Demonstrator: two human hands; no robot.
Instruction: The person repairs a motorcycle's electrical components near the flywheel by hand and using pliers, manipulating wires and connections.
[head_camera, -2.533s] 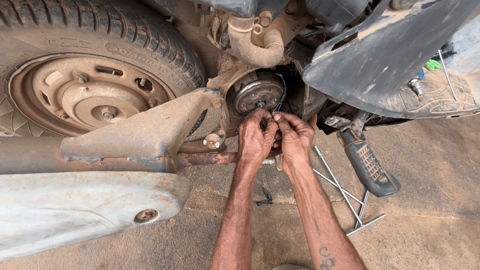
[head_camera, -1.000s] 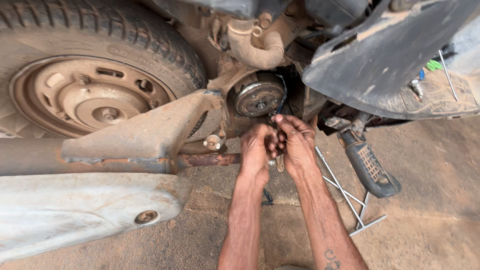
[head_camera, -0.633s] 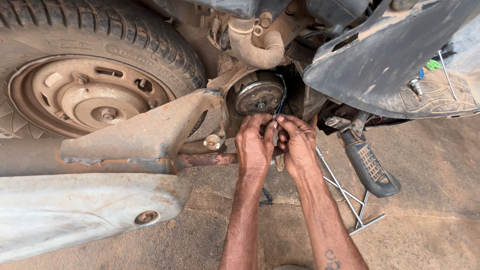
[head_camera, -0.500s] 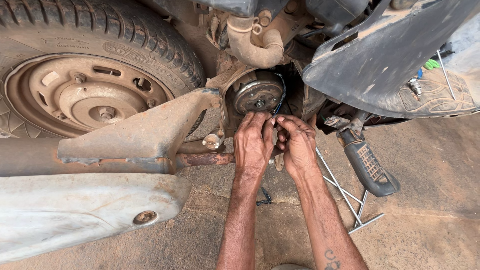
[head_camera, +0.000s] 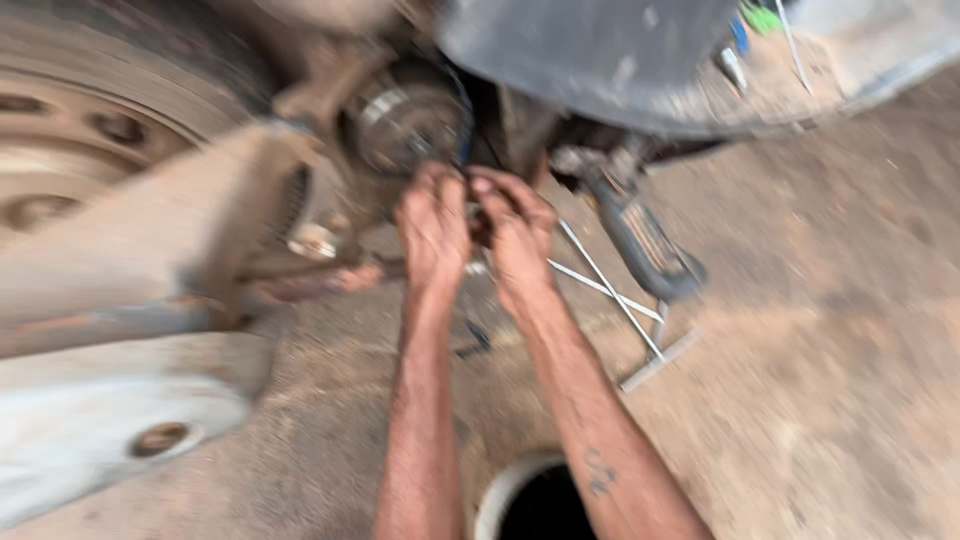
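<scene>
The frame is motion-blurred. My left hand (head_camera: 432, 225) and my right hand (head_camera: 515, 228) are pressed together just below a round metal engine part (head_camera: 405, 120) of a scooter lying on the ground. The fingers of both hands are curled in and pinch a small part between them; blur and the fingers hide what it is. A thin dark cable (head_camera: 466, 140) runs down beside the round part toward my fingertips. Both forearms reach up from the bottom of the view.
The rear wheel and tyre (head_camera: 70, 120) fill the upper left, with a dusty engine casing (head_camera: 150, 240) and a silver exhaust (head_camera: 100, 440) below. A dark body panel (head_camera: 600, 50) hangs overhead. A ribbed pedal (head_camera: 645, 245) and long metal wrenches (head_camera: 610, 295) lie right. A round black opening (head_camera: 530, 500) shows at the bottom.
The view has swung and blurred, so the scooter sits further left and higher. My two hands remain together under the round metal part, still pinching.
</scene>
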